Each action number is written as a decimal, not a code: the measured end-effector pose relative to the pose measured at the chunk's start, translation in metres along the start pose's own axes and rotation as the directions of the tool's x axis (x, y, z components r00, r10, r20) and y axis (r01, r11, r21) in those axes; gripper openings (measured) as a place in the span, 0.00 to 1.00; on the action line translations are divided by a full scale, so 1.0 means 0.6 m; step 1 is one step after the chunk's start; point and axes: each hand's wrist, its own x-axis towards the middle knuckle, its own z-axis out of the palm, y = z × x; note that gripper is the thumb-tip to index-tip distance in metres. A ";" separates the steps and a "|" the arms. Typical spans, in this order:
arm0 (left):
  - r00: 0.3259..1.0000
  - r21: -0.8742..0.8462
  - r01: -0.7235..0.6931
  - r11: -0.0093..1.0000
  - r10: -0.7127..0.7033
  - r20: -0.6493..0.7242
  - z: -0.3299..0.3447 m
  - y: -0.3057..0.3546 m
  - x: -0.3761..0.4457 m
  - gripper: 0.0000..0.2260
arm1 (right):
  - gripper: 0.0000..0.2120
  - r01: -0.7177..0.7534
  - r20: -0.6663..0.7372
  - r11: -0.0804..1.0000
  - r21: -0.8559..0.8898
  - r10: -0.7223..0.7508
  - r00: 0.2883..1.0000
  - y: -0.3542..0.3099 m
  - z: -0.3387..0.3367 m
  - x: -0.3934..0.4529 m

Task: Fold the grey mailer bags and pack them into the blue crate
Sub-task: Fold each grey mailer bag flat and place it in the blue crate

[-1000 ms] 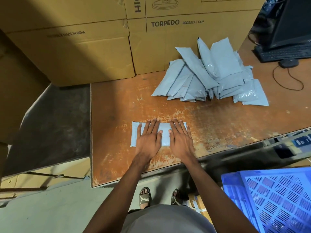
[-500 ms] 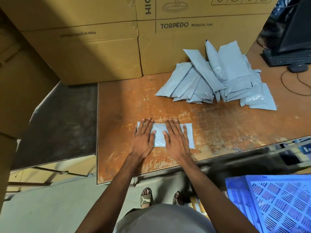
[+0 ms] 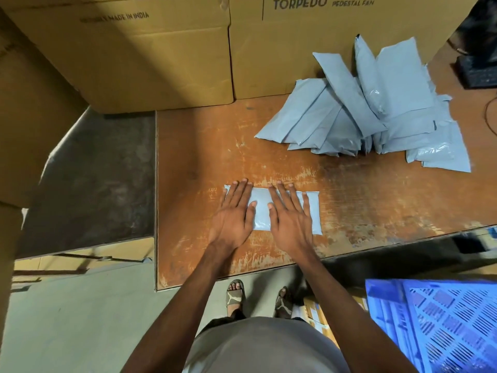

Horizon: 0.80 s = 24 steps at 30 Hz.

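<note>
A folded grey mailer bag (image 3: 262, 211) lies flat on the worn brown table (image 3: 363, 200) near its front edge. My left hand (image 3: 235, 211) presses on the bag's left part with straight fingers. My right hand (image 3: 289, 216) lies flat on its right part, fingers spread. A heap of several unfolded grey mailer bags (image 3: 371, 109) sits at the back right of the table. The blue crate (image 3: 441, 327) stands on the floor at the lower right, below the table edge; its slotted wall shows.
Large cardboard boxes (image 3: 150, 52) stand along the table's back edge and to the left. A dark keyboard (image 3: 478, 71) and a cable lie at the far right. A dark lower surface (image 3: 91, 179) adjoins the table's left side. My sandalled feet (image 3: 258, 297) are under the table edge.
Both hands have slid slightly apart along the folded bag, smoothing it flat. The camera has tilted down and moved closer.
</note>
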 end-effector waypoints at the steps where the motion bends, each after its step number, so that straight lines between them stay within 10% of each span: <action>1: 1.000 0.005 0.001 1.000 -0.001 0.001 0.000 0.000 0.000 0.25 | 0.25 0.000 0.002 1.000 0.001 0.000 1.000 0.000 -0.001 0.000; 24: 0.999 0.006 0.037 0.999 -0.037 -0.019 -0.022 -0.030 -0.018 0.24 | 0.26 0.031 -0.009 0.995 0.094 -0.031 0.999 -0.049 0.008 0.010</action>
